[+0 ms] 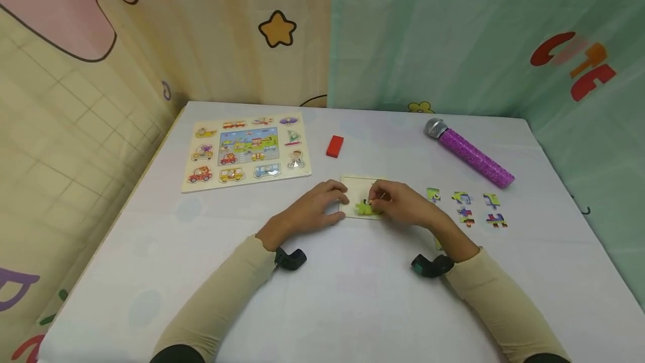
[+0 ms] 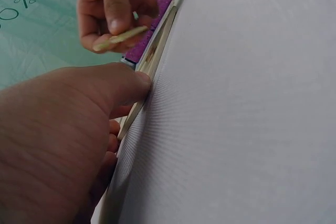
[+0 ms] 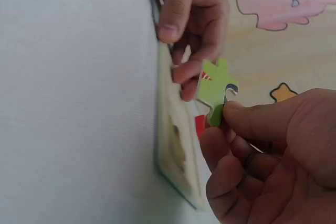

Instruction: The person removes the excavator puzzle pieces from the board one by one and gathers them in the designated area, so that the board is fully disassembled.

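Note:
A pale wooden puzzle board [image 1: 354, 186] lies on the table between the two hands. My left hand [image 1: 314, 206] holds its left edge, with the thumb [image 2: 134, 83] against the near side and the other fingers partly hidden. Over the board, my right hand [image 1: 398, 200] pinches a green jigsaw piece [image 3: 212, 85] between thumb and fingers. That piece has a small red-and-white striped mark and a dark curved patch. Seen edge-on in the left wrist view, the piece [image 2: 122, 38] is lifted clear of the board [image 2: 164, 32].
Several loose jigsaw pieces [image 1: 496, 220] lie right of the board, one partly under the right forearm. A purple glittery microphone [image 1: 476, 157] lies behind them. A red block [image 1: 335, 146] sits beyond the board. A picture puzzle [image 1: 247, 179] with vehicles lies at the back left.

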`<state>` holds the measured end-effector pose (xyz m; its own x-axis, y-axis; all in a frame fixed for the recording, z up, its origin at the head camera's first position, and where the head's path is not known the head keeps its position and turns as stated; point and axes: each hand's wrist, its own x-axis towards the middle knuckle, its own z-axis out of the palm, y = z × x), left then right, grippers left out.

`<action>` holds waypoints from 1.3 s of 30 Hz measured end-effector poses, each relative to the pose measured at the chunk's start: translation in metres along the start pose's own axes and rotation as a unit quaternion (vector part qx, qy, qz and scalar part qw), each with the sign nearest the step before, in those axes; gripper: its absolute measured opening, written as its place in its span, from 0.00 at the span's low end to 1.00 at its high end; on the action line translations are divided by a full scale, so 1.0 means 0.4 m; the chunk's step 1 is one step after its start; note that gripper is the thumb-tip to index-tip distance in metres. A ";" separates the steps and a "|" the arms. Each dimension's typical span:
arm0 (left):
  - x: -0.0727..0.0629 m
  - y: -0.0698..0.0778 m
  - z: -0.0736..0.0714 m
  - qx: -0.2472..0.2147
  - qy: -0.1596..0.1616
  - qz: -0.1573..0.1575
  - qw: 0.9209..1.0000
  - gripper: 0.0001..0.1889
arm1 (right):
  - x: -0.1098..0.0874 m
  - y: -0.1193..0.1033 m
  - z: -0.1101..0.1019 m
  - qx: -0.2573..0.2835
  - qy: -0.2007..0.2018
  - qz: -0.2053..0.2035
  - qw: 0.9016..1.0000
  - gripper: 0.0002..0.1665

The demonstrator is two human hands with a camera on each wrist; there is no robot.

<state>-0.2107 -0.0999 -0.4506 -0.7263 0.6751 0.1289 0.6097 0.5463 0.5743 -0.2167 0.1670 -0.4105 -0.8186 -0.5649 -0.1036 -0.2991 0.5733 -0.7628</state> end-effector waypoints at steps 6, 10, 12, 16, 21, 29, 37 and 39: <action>0.003 -0.002 -0.005 0.011 0.003 -0.005 1.000 0.15 | -0.055 -0.034 -0.116 0.054 0.045 -0.014 0.997 0.05; 0.005 -0.002 -0.008 0.010 0.002 -0.011 1.000 0.15 | -0.139 -0.027 -0.181 0.012 0.055 -0.003 0.998 0.05; 0.005 -0.001 -0.007 0.006 -0.002 -0.012 1.000 0.15 | -0.193 -0.002 -0.198 -0.015 0.034 0.015 0.999 0.02; 0.003 0.003 -0.006 0.004 -0.011 -0.015 1.000 0.15 | -0.308 0.075 -0.211 -0.047 -0.008 0.068 0.997 0.01; -0.001 0.000 -0.012 0.015 -0.002 -0.027 1.000 0.15 | -0.382 0.155 -0.206 -0.060 0.006 0.130 0.990 0.03; -0.006 -0.007 0.000 0.002 0.000 -0.022 1.000 0.15 | -0.376 0.184 -0.176 -0.086 0.021 0.116 0.989 0.02; 0.000 -0.001 0.009 0.001 0.007 -0.010 1.000 0.15 | -0.390 0.189 -0.170 -0.108 0.056 0.128 0.984 0.03; 0.001 -0.001 0.009 0.002 0.007 -0.010 1.000 0.15 | -0.389 0.187 -0.167 -0.108 0.059 0.126 0.984 0.03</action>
<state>-0.2101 -0.0983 -0.4537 -0.7427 0.6571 0.1288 0.5966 0.5620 0.5730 -0.1446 0.3373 -0.4087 -0.9275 -0.3235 -0.1875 -0.1661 0.8058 -0.5684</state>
